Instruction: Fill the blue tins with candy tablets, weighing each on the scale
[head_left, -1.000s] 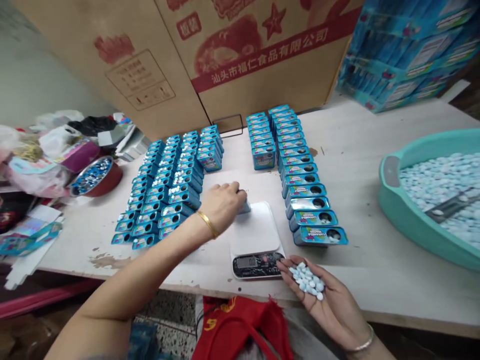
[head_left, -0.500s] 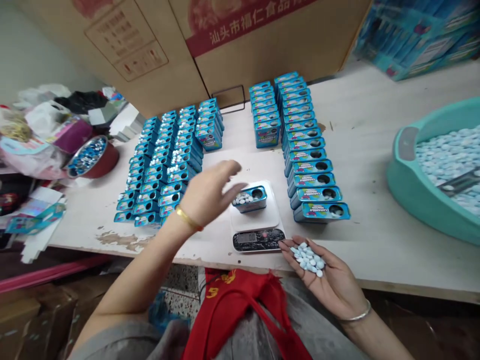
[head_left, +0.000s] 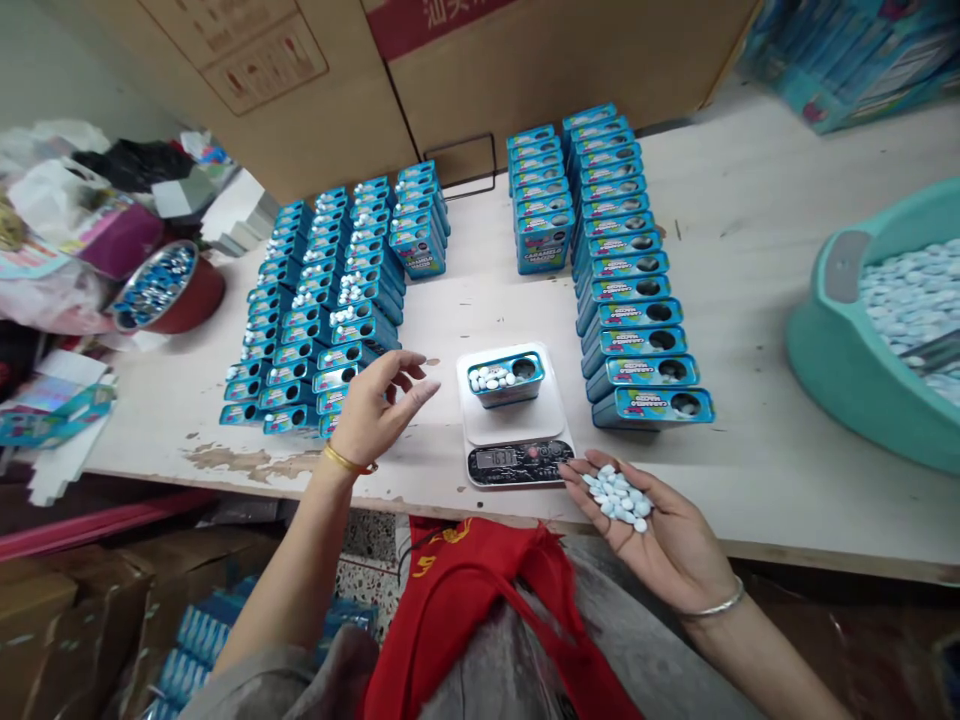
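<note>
Watching from afar, I am seeing the left hand (head_left: 379,405) hovering left of the scale (head_left: 487,425), fingers parted and grasping nothing. The right hand (head_left: 649,540), palm up at the scale's near right corner, is cradling loose sweets (head_left: 619,498). The left hand was beside the blue box (head_left: 514,394) half a second ago; now it is standing well apart, and the box is resting by itself on the scale's plate. The display (head_left: 496,458), reading zero then, is now showing other digits, too blurred for me to trust. I am judging that the weighing is under way, the box let go. The box is standing upright, slim and glossy, apparently metal, with a round dark hole on top and white, pebble-smooth pieces (head_left: 492,379) lying beside it. Matching boxes are lining up in tight rows: left rows (head_left: 300,310) beyond the scale's left side, right rows (head_left: 622,260) beyond its right. Farther right of the scale, a teal plastic basin (head_left: 840,330) is holding more sweets; behind the scale, a brown cardboard carton (head_left: 337,130) is standing.
</note>
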